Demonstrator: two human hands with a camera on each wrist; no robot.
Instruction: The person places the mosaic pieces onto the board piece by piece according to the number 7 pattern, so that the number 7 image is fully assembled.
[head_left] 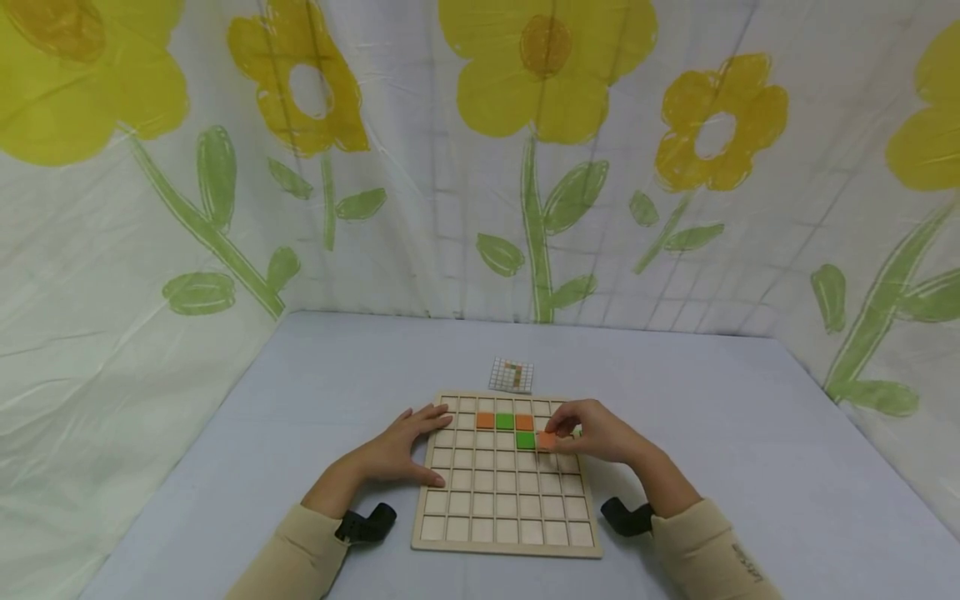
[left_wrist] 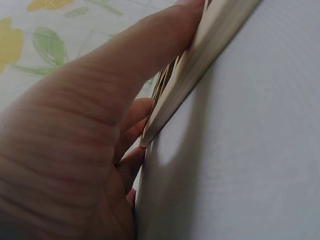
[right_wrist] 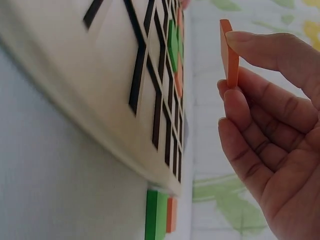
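Observation:
A wooden grid board (head_left: 506, 549) lies on the table, with square tiles in some of its cells. One row holds an orange tile (head_left: 486, 420), a green tile (head_left: 505, 421) and a second orange tile (head_left: 524, 422); another green tile (head_left: 526, 440) sits below the last of these. My right hand (head_left: 602, 432) pinches a further orange tile (right_wrist: 229, 57) between thumb and fingertips, held above the board's right side. At the left edge, my left hand (head_left: 392, 452) rests with spread fingers and thumb touching the frame.
Behind the board lies a small printed grid card (head_left: 512, 376) with coloured squares. Beside the board's right edge are a green piece (right_wrist: 156, 215) and an orange piece (right_wrist: 171, 215), partly hidden by the frame. A flowered curtain (head_left: 405, 250) hangs behind the pale table (head_left: 675, 392).

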